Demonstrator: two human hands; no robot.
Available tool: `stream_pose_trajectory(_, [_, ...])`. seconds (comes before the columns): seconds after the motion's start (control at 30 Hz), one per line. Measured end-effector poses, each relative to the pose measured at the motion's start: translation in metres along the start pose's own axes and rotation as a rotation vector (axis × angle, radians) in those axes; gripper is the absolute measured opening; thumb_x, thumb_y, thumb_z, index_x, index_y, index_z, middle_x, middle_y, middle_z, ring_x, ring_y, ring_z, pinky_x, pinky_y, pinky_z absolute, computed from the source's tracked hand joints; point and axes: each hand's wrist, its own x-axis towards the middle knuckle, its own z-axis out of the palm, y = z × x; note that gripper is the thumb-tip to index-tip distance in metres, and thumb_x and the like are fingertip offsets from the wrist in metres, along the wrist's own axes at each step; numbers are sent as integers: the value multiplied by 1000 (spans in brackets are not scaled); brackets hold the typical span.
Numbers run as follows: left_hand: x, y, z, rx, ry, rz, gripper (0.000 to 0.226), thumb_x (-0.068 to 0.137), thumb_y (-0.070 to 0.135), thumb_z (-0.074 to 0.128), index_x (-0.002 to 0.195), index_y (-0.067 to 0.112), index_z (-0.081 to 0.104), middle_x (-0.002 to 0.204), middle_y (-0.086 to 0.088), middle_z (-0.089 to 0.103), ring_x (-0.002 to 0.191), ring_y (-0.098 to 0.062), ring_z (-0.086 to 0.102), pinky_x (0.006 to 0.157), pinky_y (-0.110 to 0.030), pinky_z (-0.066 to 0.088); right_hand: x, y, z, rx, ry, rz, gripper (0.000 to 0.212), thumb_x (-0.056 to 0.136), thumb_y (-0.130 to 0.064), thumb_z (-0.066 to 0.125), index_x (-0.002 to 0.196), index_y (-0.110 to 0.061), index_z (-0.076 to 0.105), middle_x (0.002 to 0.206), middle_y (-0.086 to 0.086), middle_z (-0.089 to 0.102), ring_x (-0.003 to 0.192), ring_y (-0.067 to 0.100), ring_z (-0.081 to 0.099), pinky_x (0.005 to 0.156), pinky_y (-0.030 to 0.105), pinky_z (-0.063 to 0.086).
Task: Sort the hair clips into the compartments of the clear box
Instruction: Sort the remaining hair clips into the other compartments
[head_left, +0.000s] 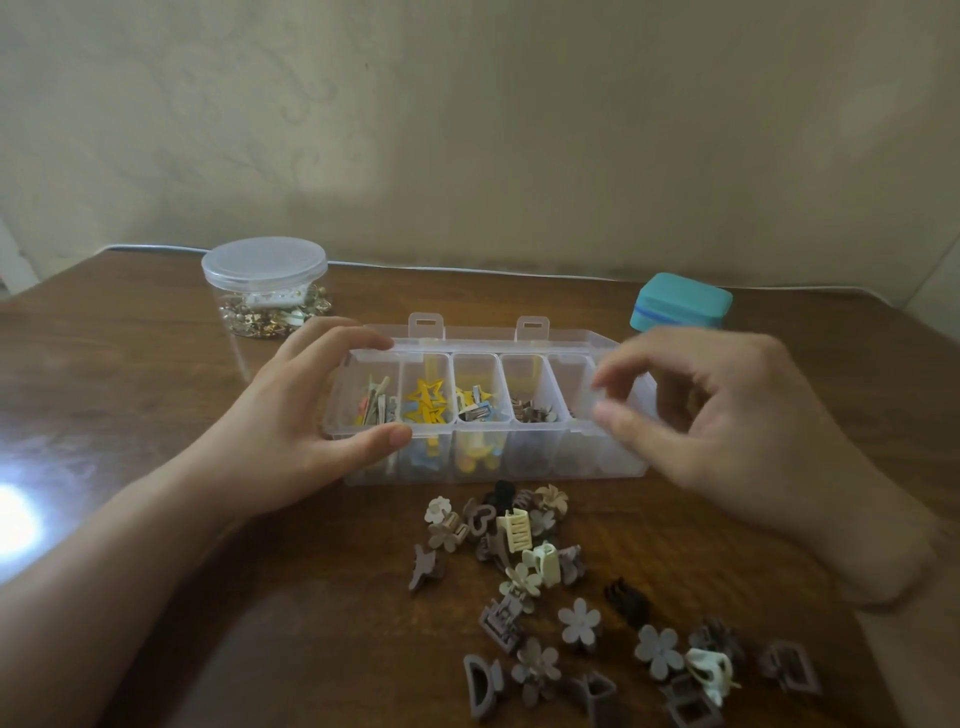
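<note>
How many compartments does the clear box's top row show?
5 in the clear box, in a row: leftmost, star-clip one, middle, fourth, rightmost, partly behind the right hand.

- Wall (519, 130): plain, beige, mottled with faint stains; dim overall, a paler patch near centre.
- Counter (130, 364): dark brown wood grain, far edge against the wall.
- Thin white line (467, 268) along the counter's far edge, possibly a cable.
- Bright glare (15, 514) on the counter at left; source out of view.
</note>
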Motion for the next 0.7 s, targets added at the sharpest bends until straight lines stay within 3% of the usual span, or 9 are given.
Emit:
stream_pose_trajectory(0.07, [0, 0, 0, -4, -3, -4, 70, 70, 68, 62, 128, 30, 51, 128, 14, 46, 121, -9, 46, 97, -23, 37, -1, -9, 2, -48, -255, -39, 20, 81, -42, 61, 100, -41, 64, 78, -28, 60, 71, -2, 58, 52, 11, 40])
stream_pose_trajectory(0.13, [0, 0, 0, 0, -1, -3, 70, 70, 68, 62, 128, 30, 51, 128, 14, 46, 121, -8, 46, 97, -22, 36, -2, -9, 11, -222, -415, -91, 28, 86, -43, 58, 113, -48, 58, 97, -31, 61, 80, -22, 48, 63, 7, 34])
stream_pose_trajectory(0.2, [1, 1, 0, 3, -1, -5, 70, 70, 68, 61, 128, 30, 51, 128, 14, 46, 120, -7, 46, 97, -20, 36, -3, -10, 18, -268, -455, -104, 36, 89, -38, 59, 123, -50, 52, 117, -30, 58, 89, -23, 46, 77, 11, 36])
stream_pose_trajectory(0.3, [1, 0, 0, 3, -2, 1, 70, 70, 69, 62, 128, 29, 52, 128, 15, 46, 121, -7, 46, 97, -22, 36, -3, -8, 21, -275, -469, -99, 38, 90, -37, 60, 125, -49, 50, 121, -26, 59, 111, -5, 52, 92, 25, 44])
stream_pose_trajectory(0.4, [0, 0, 0, 1, -2, -2, 70, 70, 69, 62, 128, 30, 51, 128, 15, 46, 121, -7, 46, 97, -23, 37, -4, -5, 19, -286, -460, -103, 30, 89, -43, 58, 117, -49, 50, 112, -26, 60, 106, -5, 52, 90, 26, 47])
stream_pose_trajectory(0.47, [1, 0, 0, 1, -4, -2, 71, 70, 69, 62, 128, 30, 51, 128, 15, 46, 122, -8, 46, 97, -23, 37, -2, -7, 11, -259, -465, -85, 22, 87, -45, 60, 106, -50, 52, 97, -29, 59, 91, -12, 52, 79, 18, 46])
stream_pose_trajectory(0.57, [0, -1, -1, 0, -6, -1, 71, 70, 69, 62, 128, 30, 51, 129, 15, 46, 122, -7, 46, 97, -21, 36, 1, -5, -2, -80, -309, 19, 13, 78, -45, 62, 91, -46, 58, 82, -30, 59, 78, -9, 56, 56, 15, 43])
stream_pose_trajectory(0.63, [0, 0, -1, -2, -6, -1, 70, 70, 69, 62, 128, 30, 51, 129, 15, 46, 122, -7, 46, 97, -15, 35, 1, 2, -2, 5, -65, 85, 20, 75, -44, 64, 95, -41, 62, 86, -25, 63, 69, 5, 60, 56, 19, 48])
stream_pose_trajectory(0.7, [0, 0, -1, -4, -5, -1, 70, 70, 68, 62, 128, 30, 51, 129, 14, 47, 122, -7, 46, 97, -13, 34, 1, 9, 4, -22, 66, 134, 28, 76, -44, 66, 103, -37, 62, 89, -23, 62, 66, 2, 56, 63, 26, 50])
